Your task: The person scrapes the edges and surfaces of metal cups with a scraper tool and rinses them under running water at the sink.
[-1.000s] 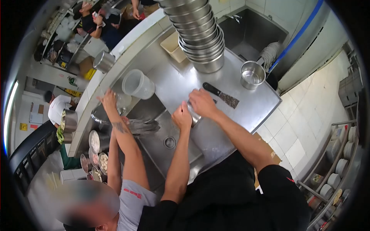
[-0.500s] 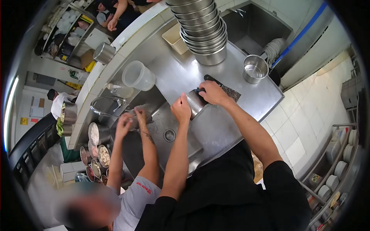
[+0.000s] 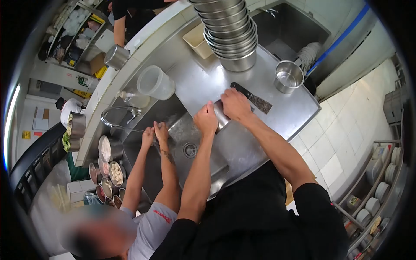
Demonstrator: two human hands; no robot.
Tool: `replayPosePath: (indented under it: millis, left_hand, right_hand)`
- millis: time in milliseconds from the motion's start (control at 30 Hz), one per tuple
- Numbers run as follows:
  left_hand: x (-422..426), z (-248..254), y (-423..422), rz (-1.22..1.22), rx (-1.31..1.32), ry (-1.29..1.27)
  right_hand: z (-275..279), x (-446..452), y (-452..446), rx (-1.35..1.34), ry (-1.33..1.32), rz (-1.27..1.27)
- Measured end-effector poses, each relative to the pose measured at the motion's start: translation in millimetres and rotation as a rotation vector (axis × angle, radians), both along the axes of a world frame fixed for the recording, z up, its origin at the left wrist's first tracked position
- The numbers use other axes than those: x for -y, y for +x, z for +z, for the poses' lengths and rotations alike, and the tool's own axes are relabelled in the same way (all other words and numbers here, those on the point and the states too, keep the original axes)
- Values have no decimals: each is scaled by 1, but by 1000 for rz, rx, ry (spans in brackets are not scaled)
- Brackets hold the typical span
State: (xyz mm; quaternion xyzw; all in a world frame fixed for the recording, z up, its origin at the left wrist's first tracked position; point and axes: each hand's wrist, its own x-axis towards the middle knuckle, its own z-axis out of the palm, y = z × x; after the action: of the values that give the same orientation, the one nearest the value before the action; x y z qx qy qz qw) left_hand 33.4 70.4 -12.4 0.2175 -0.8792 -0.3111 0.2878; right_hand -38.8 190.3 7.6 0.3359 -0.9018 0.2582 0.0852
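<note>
Over the edge between sink and counter, a small steel pot is tilted between my two hands. My left hand is closed on its near left side, thumb up. Fingers curled, my right hand presses at the pot's upper end; whatever lies under those fingers is hidden. Just beyond that hand a scraper with a black handle and a stained, wide blade lies on the steel counter.
At left, a co-worker's hands are together under the faucet in the sink. A tall stack of steel pots, a plastic tub, a cream container and a steel pot with handle stand around the counter.
My right hand has shifted slightly over the pot's end, and the dark thing at its fingers is now hidden. The co-worker's hands have come together. A person behind the wall has moved.
</note>
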Motion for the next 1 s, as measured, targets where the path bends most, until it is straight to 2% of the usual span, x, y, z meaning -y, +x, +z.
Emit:
replayPosePath:
  millis: [67, 100, 167, 200, 233, 300, 367, 467, 500, 567, 633, 667, 833, 900, 933, 1000]
  left_hand:
    - [6, -5, -4, 0, -2, -98]
    - [6, 1, -4, -5, -15, 11]
    - [5, -2, -14, -5, -4, -34]
    - [5, -3, -7, -2, 24, -89]
    - [4, 8, -6, -1, 105, -17]
    - [7, 9, -14, -7, -8, 6]
    - [9, -3, -6, 5, -51, 43]
    - [16, 1, -1, 7, -3, 58]
    - [21, -8, 5, 4, -57, 117]
    - [27, -12, 3, -5, -107, 184]
    - [32, -18, 13, -47, -146, 349]
    - [34, -20, 15, -37, -138, 349]
    - [43, -23, 17, -114, -226, 516]
    - [44, -26, 16, -121, -266, 550]
    - [44, -25, 17, -114, -280, 556]
    - [43, -25, 18, -105, -298, 564]
  right_hand:
    - [-15, -3, 5, 55, -22, 41]
    - [-7, -1, 0, 37, -26, 25]
    - [2, 0, 13, -125, -217, 137]
    - [-3, 6, 5, -65, -192, 43]
    - [-8, 5, 18, -34, -175, 41]
    - [3, 10, -2, -87, -170, 27]
    - [2, 16, 19, -168, -239, 142]
    - [-16, 6, -5, 125, -80, 71]
    - [-19, 3, -8, 110, -85, 67]
    - [-25, -7, -4, 537, -257, 5]
    - [-24, -14, 2, 655, -299, 6]
    - [-23, -16, 3, 754, -354, 9]
    - [-30, -27, 15, 810, -419, 104]
    - [-43, -28, 24, 731, -683, 133]
    - [-46, -28, 27, 732, -683, 127]
    - [-49, -24, 30, 1219, -941, 156]
